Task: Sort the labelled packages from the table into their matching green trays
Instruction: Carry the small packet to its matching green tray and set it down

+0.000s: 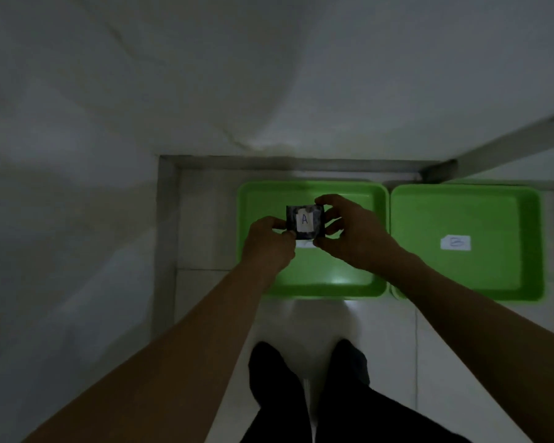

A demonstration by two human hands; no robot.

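Observation:
A small dark package (305, 221) with a white label marked "A" is held above the left green tray (317, 282). My left hand (267, 243) pinches its lower left corner. My right hand (349, 231) grips its right side, fingers curled over the top and bottom edges. A white label lies on the tray floor just under the package, mostly hidden. The right green tray (467, 273) sits beside it and carries a white label marked "B" (455, 243) on its floor.
Both trays rest on a pale tiled floor beneath a metal table frame (167, 238). A white-covered table surface (109, 107) fills the upper and left parts of the view. My dark-trousered legs (301, 394) stand just in front of the trays.

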